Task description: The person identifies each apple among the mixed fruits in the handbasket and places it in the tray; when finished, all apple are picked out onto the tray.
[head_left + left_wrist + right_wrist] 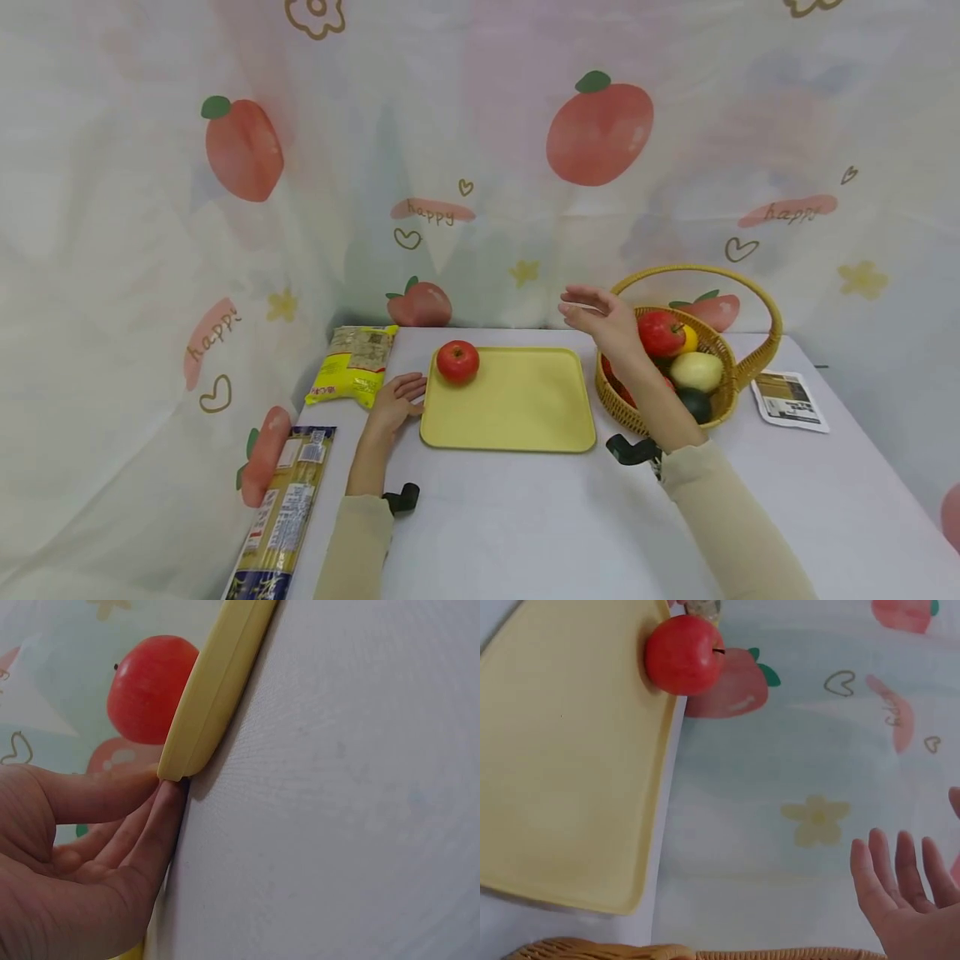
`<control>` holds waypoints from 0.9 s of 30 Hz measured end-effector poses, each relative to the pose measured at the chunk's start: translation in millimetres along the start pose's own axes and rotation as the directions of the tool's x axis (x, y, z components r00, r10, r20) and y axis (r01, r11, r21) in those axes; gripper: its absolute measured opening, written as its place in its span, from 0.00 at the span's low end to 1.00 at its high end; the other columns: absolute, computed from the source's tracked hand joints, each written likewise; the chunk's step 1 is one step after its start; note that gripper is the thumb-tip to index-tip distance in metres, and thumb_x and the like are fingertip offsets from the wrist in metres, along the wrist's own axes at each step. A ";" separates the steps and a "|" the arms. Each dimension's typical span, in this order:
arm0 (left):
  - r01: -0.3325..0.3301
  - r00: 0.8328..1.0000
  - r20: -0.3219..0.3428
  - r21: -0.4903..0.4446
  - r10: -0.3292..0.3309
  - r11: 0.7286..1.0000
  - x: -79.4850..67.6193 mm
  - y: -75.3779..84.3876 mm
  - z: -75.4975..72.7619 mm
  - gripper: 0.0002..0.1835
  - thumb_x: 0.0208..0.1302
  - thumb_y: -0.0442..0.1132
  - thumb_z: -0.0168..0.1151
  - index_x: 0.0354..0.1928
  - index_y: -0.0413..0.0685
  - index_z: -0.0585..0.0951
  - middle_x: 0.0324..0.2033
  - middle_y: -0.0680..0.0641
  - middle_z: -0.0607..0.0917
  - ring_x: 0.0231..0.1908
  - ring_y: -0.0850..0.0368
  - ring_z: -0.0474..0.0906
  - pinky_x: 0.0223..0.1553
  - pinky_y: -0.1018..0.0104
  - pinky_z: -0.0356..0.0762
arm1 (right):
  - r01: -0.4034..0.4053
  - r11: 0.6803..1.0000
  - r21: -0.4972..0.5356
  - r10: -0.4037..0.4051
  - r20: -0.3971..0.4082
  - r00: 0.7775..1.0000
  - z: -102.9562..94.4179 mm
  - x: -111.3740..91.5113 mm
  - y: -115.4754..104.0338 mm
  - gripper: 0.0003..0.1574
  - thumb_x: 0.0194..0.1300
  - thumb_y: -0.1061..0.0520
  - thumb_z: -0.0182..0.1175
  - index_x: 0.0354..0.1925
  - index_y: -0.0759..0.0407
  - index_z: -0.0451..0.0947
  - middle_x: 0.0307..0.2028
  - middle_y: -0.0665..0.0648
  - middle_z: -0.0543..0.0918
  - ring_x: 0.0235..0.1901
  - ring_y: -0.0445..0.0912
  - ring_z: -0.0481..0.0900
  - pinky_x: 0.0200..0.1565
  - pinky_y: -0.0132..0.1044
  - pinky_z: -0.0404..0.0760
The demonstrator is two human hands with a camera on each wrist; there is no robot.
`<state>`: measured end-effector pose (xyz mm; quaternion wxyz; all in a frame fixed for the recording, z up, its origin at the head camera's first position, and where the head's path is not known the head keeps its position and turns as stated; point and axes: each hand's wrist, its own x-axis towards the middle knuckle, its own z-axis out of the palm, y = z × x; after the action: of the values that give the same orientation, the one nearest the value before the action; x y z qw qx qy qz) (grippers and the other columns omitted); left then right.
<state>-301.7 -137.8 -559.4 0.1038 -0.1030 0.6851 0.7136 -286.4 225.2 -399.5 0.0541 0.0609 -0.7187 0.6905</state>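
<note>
In the head view, my left hand point(395, 406) lies beside the left edge of a yellow tray point(517, 400). Its thumb and fingertips touch the rim, as the left wrist view shows up close. A red apple point(457, 362) sits in the tray's far left corner. My right hand point(603, 321) is raised between the tray and a wicker basket point(618, 412), fingers spread loosely with nothing in them. Inside the basket are a red fruit point(660, 333), a pale green fruit point(696, 372), a dark green one point(694, 405) and a partly hidden yellow one point(688, 339).
A yellow plastic bag point(351, 365) lies at the back left, and a long packet of noodle-like sticks point(285, 508) along the left side. To the basket's right is a white pouch point(790, 402). The basket's tall handle point(693, 268) arches up near the patterned curtain point(480, 150).
</note>
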 end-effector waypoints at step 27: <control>-0.004 1.000 0.006 -0.005 0.004 1.000 -2.7 0.3 -1.0 0.36 0.59 0.12 0.57 0.70 0.39 0.74 0.66 0.36 0.80 0.67 0.42 0.77 0.66 0.49 0.76 | -0.048 0.994 0.103 0.068 -0.208 0.976 -103.0 -8.6 -3.0 0.15 0.69 0.60 0.69 0.54 0.55 0.82 0.41 0.45 0.90 0.40 0.35 0.88 0.43 0.27 0.86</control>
<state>-299.3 -138.8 -558.3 0.1043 -0.1000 0.6831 0.7159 -278.2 328.1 -393.7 0.1068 -0.0312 -0.6759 0.7285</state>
